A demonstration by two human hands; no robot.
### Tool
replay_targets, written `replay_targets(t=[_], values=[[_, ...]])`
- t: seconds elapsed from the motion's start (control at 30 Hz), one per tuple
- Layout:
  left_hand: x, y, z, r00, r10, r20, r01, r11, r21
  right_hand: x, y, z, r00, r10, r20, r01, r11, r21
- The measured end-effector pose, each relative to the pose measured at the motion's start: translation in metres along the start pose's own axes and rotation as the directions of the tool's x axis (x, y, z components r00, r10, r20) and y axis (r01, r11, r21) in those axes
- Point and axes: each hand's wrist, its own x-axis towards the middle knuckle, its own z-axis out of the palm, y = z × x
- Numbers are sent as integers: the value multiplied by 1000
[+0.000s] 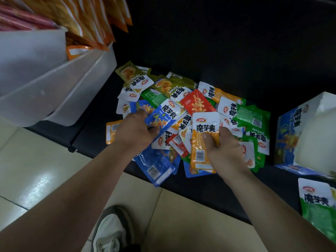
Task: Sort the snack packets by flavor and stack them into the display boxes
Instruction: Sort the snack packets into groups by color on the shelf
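Though near display box, packets outside.

A small shop, by the look of it: a low black shelf carries a loose heap of branded snack packets beside a printed display box (same brand lettering), clear plastic bins alongside hold rows of orange packets, and the floor is glossy pale tile.
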Motion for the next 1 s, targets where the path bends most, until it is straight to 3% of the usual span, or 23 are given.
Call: replay_targets(t=[0.13, 0.3, 0.37, 0.57, 0.77, 0.87, 0.93, 1.0], values=[[-5, 1, -11, 993, -87, 80, 105, 960, -258, -1, -1, 2, 1000, -6, -19, 5, 996, -87], [-19, -3, -5, 974, -128, 185, 177, 943, -281, 0, -3, 1, 1000, 9, -23, -12, 994, -109], [-22, -4, -3, 978, -143, 153, 184, 936, -302, -1, -3, 1, 1000, 11, -20, -13, 995, -97], [-25, -8, -23, 963, -269, 9, 196, 678, -709, -1, -4, 1, 1000, 16, -18, -17, 996, -83], [-39, 12, 0, 983, -154, 103, 181, 686, -705, -2, -5, 1, 999, 9, -32, -12, 996, -94], [-34, 34, 12, 984, -110, 141, 175, 761, -625, -5, 0, 1, 999, 14, -40, -16, 998, -55], [-28, 43, 17, 997, -44, 58, 68, 854, -516, -7, 0, 2, 997, 29, -73, -30, 999, -14], [-20, 47, 19, 999, -9, -30, -6, 877, -481, -9, -7, -2, 992, 70, -108, -61, 995, 82]])
